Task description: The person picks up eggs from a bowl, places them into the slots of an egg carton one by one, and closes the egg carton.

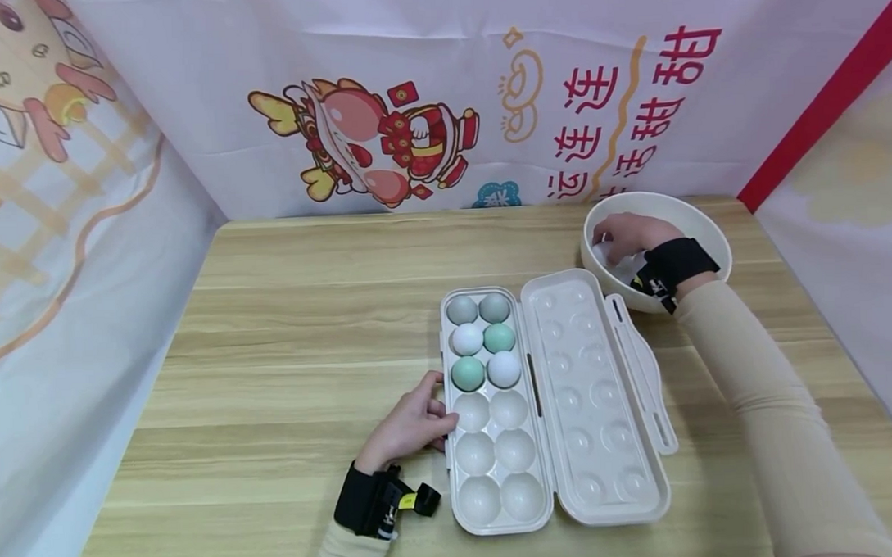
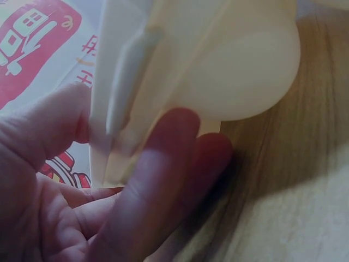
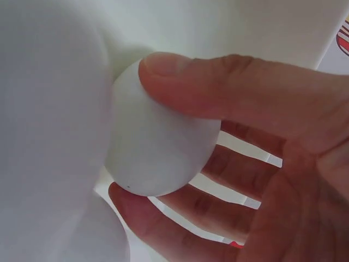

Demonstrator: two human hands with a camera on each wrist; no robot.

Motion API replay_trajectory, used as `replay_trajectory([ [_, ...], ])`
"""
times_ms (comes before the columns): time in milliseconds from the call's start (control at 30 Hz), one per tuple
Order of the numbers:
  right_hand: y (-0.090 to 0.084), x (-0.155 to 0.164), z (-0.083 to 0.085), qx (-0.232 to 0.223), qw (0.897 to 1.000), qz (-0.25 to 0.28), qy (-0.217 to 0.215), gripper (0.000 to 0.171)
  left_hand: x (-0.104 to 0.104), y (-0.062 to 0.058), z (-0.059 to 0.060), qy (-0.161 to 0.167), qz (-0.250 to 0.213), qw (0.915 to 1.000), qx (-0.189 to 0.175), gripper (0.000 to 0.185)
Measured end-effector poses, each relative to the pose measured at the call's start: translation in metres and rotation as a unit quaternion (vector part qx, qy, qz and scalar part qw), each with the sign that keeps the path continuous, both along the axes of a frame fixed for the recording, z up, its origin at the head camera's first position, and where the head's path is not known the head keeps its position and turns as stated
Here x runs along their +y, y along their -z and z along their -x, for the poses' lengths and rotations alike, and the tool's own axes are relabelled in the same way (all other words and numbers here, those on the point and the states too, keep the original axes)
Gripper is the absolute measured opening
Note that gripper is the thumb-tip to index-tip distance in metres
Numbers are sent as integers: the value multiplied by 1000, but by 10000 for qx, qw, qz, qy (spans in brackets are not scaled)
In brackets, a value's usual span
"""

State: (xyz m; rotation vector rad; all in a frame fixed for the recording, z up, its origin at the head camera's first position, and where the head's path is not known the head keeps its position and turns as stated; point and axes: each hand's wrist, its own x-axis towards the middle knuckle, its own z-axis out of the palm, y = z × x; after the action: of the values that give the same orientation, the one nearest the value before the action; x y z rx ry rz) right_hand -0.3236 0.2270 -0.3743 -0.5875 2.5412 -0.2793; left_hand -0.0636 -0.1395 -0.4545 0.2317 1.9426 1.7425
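A cream egg box (image 1: 498, 506) lies open on the wooden table, its lid (image 1: 593, 396) folded out to the right. Several eggs, white, grey and green (image 1: 483, 340), fill its far cups; the near cups are bare. My left hand (image 1: 414, 423) rests against the box's left edge (image 2: 117, 103), fingers straight along it. My right hand (image 1: 625, 235) is inside a white bowl (image 1: 710, 236) at the back right. In the right wrist view its thumb and fingers pinch a white egg (image 3: 158, 142); other white eggs (image 3: 49, 120) lie beside it.
Printed cloth walls (image 1: 410, 108) close off the table at the back and both sides. Bare wooden tabletop (image 1: 300, 333) stretches left of the box. The bowl stands just behind the open lid.
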Motion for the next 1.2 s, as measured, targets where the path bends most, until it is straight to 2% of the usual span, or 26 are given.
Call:
replay_trajectory([
  [300, 4, 1, 0, 127, 9997, 183, 114, 38, 1, 0, 1, -13, 263, 9997, 3, 50],
  [567, 3, 6, -2, 214, 9997, 70, 21, 38, 3, -2, 2, 19, 245, 9997, 10, 50],
  [767, -1, 16, -4, 490, 9986, 112, -156, 38, 4, -4, 1, 24, 246, 9997, -16, 52],
  [967, -21, 16, -14, 817, 9965, 156, 54, 43, 3, -3, 1, 11, 293, 9995, 79, 52],
  [1100, -41, 9, -29, 889, 9955, 225, 219, 51, 4, -4, 1, 24, 314, 9995, 62, 52],
  [1200, -53, 2, -42, 1030, 9940, 336, 117, 59, 4, -4, 1, 14, 308, 9995, 55, 52],
])
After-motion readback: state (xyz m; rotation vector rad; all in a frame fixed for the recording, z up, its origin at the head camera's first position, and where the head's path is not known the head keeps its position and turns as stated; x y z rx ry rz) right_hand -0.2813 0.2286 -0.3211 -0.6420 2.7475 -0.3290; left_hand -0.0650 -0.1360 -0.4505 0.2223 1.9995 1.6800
